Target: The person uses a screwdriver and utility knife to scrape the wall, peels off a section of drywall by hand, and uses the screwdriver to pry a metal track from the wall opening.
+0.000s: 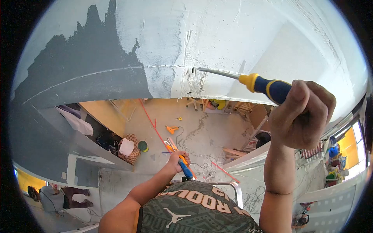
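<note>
My right hand (305,114) is closed around the blue-and-yellow handle of a screwdriver (268,87). The metal shaft points left, its tip beside a small dark hole (193,70) in the white, rough plaster (194,83). A thin cut line runs across this surface, through the grey patch (105,62) at left. Lower down, in front of my chest, my left hand (182,159) is closed around a blue-handled tool (186,171). Orange and pale tool parts (171,144) stick out above that hand; their kind is too small to tell.
Far below on the floor lie an orange power tool (171,129), a tape measure (179,118) and loose cables (200,169). A checkered bag (129,149) stands beside a green tub (143,146). A metal rail (237,192) is near my body. Another person (62,198) is at lower left.
</note>
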Tool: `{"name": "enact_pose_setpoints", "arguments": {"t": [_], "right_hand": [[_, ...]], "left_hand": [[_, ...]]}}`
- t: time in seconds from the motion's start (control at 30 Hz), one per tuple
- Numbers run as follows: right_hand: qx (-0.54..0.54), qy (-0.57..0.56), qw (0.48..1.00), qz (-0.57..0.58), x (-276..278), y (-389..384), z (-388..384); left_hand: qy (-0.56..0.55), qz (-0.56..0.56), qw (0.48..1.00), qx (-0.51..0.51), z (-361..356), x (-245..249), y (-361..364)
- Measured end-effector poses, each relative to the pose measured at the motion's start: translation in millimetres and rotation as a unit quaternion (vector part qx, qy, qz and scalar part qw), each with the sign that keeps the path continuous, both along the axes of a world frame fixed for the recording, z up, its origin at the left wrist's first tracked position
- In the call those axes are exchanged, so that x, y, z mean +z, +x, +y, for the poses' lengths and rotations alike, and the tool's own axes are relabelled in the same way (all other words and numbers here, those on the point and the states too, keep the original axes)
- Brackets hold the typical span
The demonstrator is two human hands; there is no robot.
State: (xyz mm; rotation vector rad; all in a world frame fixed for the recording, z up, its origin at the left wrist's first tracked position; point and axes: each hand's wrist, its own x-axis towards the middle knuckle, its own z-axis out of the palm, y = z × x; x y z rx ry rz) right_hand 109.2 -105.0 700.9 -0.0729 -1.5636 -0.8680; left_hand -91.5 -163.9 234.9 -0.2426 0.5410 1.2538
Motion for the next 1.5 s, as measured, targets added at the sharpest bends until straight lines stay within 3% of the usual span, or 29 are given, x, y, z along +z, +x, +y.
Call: {"name": "enact_pose_setpoints", "arguments": {"t": [0.2,0.37,0.43,0.57,0.63,0.7,0.77,0.83,0.9,0.97,1.1,1.23,1.5], "right_hand": [[0.06,-0.027,0.997,-0.044,-0.9,-25.3,-7.5],[0.168,0.166,0.948,-0.212,39.1,-44.6,-2.9],[0.21,0.159,0.935,-0.236,39.0,-70.6,-16.9],[0.113,0.199,0.886,-0.402,26.3,-102.1,-59.7],[0.116,0.169,0.862,-0.464,16.8,-132.2,-70.8],[0.226,0.07,0.857,-0.458,5.6,-173.7,-63.1],[0.18,-0.044,0.829,-0.528,19.2,-195.2,-61.6],[0.058,0.07,0.822,-0.562,30.6,-216.2,-50.0],[0.032,0.121,0.83,-0.544,28.0,-246.9,-36.2],[0.017,0.146,0.839,-0.524,29.0,-248.7,-32.2],[-0.002,0.14,0.844,-0.518,30.6,-236.9,-35.4],[-0.006,0.125,0.849,-0.513,30.4,-228.2,-34.4],[-0.017,0.07,0.854,-0.516,23.5,-213.9,-36.3]], "left_hand": [[0.018,0.01,1.0,-0.014,-2.9,-3.1,2.0],[-0.012,-0.003,1.0,0.026,-10.7,-14.8,-5.4],[0.004,-0.007,0.999,0.032,-15.8,-29.4,-12.1],[0.06,0.059,0.995,0.055,-7.7,-85.0,-31.7],[0.053,0.035,0.997,0.043,-15.7,-32.0,-25.9],[0.045,0.026,0.998,0.034,-17.7,-29.6,-29.8],[0.059,0.026,0.997,0.052,-19.5,-29.2,-31.6],[0.088,0.056,0.992,0.068,-27.1,-18.3,-29.7],[0.092,0.063,0.992,0.063,-37.2,-14.6,-34.3],[0.021,-0.014,0.994,0.11,-41.9,-21.2,-39.6],[0.028,0.017,0.982,0.186,-59.0,-26.0,-38.6],[-0.006,-0.032,0.982,0.186,-64.5,-23.4,-40.0],[0.021,0.012,0.989,0.144,-52.9,-35.1,-40.1]]}}
